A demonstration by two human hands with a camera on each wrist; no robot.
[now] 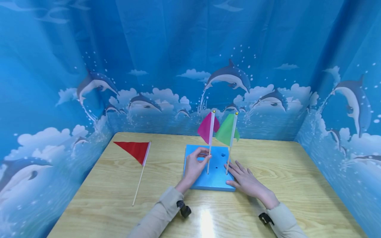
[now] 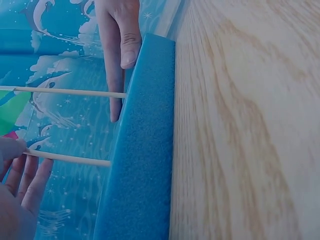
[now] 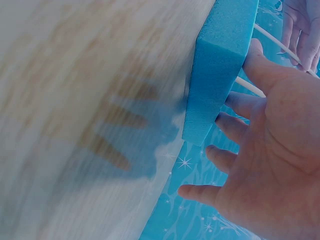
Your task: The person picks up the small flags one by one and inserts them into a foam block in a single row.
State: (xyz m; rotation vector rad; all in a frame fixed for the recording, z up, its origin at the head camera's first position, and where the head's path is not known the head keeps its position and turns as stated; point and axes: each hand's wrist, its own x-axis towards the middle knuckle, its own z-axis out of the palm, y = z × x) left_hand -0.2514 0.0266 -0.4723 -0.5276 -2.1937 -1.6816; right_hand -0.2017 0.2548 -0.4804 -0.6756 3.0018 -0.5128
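A blue foam block (image 1: 212, 183) lies flat on the table, with two small flags standing in it. My left hand (image 1: 196, 164) pinches the thin wooden stick of the magenta flag (image 1: 205, 129), whose lower end meets the block's top. To its right the green flag (image 1: 226, 130) stands upright with a slight tilt. My right hand (image 1: 244, 178) lies with fingers spread at the block's right edge, thumb and forefinger touching its top, as the right wrist view also shows. In the left wrist view both sticks enter the foam block (image 2: 145, 135).
A red triangular flag (image 1: 135, 150) on a wooden stick lies on the table to the left. Small dark holes (image 1: 223, 155) show in the block's top. Blue curtains (image 1: 178, 49) printed with dolphins surround the wooden table (image 1: 166, 211) at the back and sides.
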